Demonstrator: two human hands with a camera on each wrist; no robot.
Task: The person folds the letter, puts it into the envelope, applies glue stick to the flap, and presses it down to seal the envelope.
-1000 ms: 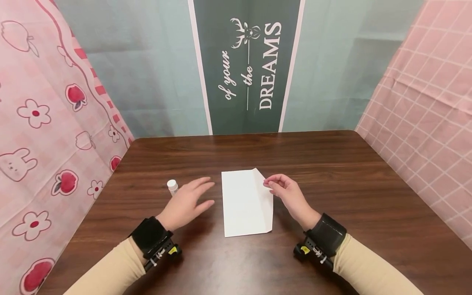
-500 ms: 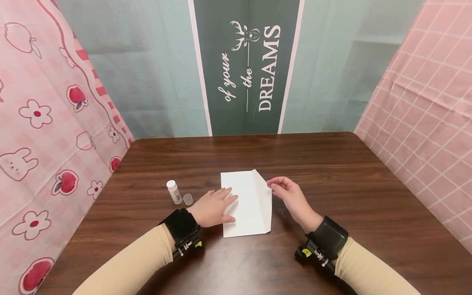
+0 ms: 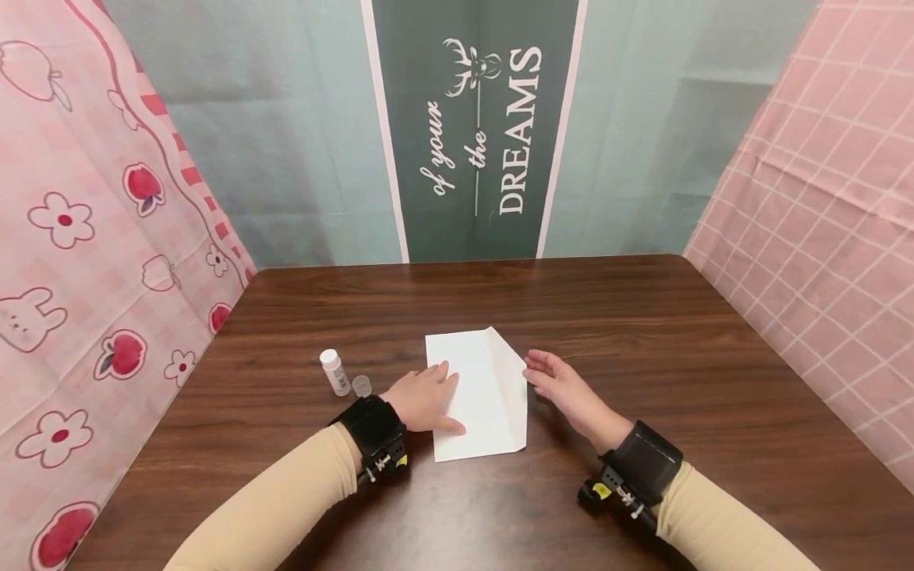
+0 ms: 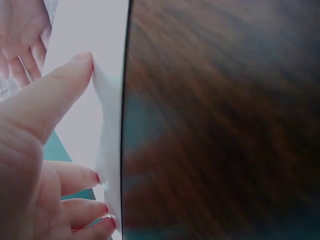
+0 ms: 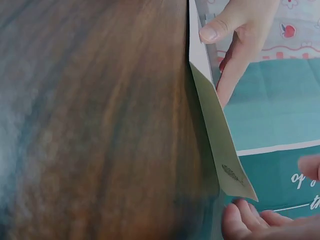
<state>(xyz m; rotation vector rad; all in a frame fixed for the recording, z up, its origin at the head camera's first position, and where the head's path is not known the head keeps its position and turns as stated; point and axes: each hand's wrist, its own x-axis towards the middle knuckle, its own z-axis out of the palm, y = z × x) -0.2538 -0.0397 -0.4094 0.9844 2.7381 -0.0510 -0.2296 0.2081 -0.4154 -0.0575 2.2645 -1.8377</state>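
Observation:
A white paper envelope (image 3: 477, 420) lies on the table with its flap (image 3: 512, 396) at the right side. In the right wrist view the flap stands up at a slant off the table, with a small dark leaf print (image 5: 231, 173) near its corner. My left hand (image 3: 423, 400) rests on the envelope's left part, thumb and fingertips on the paper. Just beyond the flap's edge is my right hand (image 3: 569, 399), its fingers relaxed and slightly bent, with nothing held.
Left of the envelope stands a white tube (image 3: 335, 373) like a glue stick, with a small clear cap (image 3: 362, 386) beside it. Both are on the brown wooden table (image 3: 614, 301). Patterned curtains (image 3: 807, 174) surround the table's back and sides.
My left hand has moved right, from beside the tube onto the envelope, uncovering the cap. My right hand's pinched fingers have loosened and moved slightly right, off the flap's edge.

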